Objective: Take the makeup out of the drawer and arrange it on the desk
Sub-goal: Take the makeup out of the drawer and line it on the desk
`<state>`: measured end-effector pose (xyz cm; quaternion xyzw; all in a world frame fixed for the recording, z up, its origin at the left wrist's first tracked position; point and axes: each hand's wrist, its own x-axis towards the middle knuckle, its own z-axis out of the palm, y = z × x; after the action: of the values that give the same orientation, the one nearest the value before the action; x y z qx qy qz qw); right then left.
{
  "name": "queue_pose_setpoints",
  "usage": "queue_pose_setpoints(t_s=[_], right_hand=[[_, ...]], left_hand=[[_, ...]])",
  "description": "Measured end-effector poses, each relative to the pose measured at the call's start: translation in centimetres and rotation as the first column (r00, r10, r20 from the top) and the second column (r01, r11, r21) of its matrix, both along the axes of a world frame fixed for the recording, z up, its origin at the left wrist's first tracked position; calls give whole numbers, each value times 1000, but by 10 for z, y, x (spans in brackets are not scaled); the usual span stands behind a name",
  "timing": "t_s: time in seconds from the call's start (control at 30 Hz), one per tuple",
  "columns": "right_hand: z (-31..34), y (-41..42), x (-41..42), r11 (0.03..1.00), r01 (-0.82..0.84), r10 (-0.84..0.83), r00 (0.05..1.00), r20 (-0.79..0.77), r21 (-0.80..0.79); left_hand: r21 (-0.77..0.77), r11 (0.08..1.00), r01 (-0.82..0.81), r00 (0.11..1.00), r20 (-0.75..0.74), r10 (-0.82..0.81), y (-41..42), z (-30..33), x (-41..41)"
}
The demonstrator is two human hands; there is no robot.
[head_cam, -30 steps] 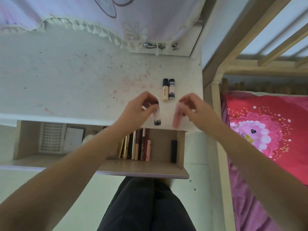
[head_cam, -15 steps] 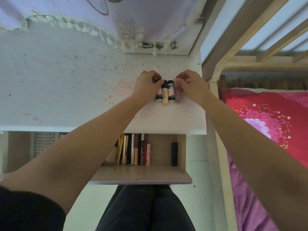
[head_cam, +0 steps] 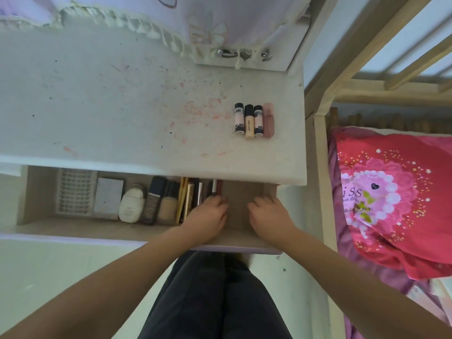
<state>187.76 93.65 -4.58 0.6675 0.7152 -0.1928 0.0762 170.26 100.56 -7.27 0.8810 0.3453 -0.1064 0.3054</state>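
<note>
**Drawer stock, part-unloaded: four tubes on desk, both hands back in drawer**

On desk (head_cam: pixel 146 99), near right edge, about midway between front and back: row of four small tubes (head_cam: pixel 253 121), lying flat, side by side and touching, caps toward back edge. Left to right: pale pink with dark cap, beige with black cap, pale pink with dark cap, dusty-pink tube at right end. Half a second ago only two of these lay free, with the outer two under the fingers; now all four released, row complete, nothing held over the desk.

In open drawer (head_cam: pixel 244 237), below front edge of desk: left hand (head_cam: pixel 208 220) lowered onto upright sticks and pencils (head_cam: pixel 195 194) near middle of drawer, fingers curled down among them; whether anything already pinched, cannot tell. Right hand (head_cam: pixel 270 216) lowered into right end of drawer, fingers curled, contents under it hidden; dark tube seen there a moment ago now covered, so grip likewise cannot tell.

Remaining in drawer, left to right: white ridged tray (head_cam: pixel 74 192), pale flat box (head_cam: pixel 108 198), white rounded bottle (head_cam: pixel 131 204), two foundation bottles (head_cam: pixel 160 201), then the sticks.

Assessment: one placing round closed, next picking round begun. Task judged early; most stock undelivered. Ample bare desk left of the row for further rows.
</note>
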Motion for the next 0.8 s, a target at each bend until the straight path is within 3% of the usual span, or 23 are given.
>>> queue_pose_setpoints(t_s=[0.07,0.13,0.2,0.27,0.4,0.5,0.63,0.73,0.8], right_hand=[[-12,4,-6,997,-78,82,966,245,-27],[-25,4,-12,983,-62,120,926,359,-170],[-30,6,-15,970,-48,156,875,457,-240],[-30,5,-16,979,-53,143,865,481,-197],[-21,0,-9,998,-38,52,946,319,-49],[-13,-4,-2,992,-102,77,959,272,78],[-9,-13,3,993,-109,113,985,127,-34],[12,-5,11,998,67,-65,984,-164,5],[39,10,24,971,236,-228,885,-407,-31]], left_hand=[[112,994,2,987,-161,16,1,-17,5],[177,982,70,953,-304,-14,0,-27,9],[219,966,136,934,-355,-51,-4,-31,10],[260,957,126,945,-326,-35,-6,-30,9],[275,958,78,989,-144,-39,-7,-28,9],[106,994,-2,999,-35,6,-11,-21,13],[-89,993,-72,993,82,80,-16,-8,19],[-185,967,-174,945,246,217,-11,22,22],[-203,944,-260,887,335,317,4,52,19]])
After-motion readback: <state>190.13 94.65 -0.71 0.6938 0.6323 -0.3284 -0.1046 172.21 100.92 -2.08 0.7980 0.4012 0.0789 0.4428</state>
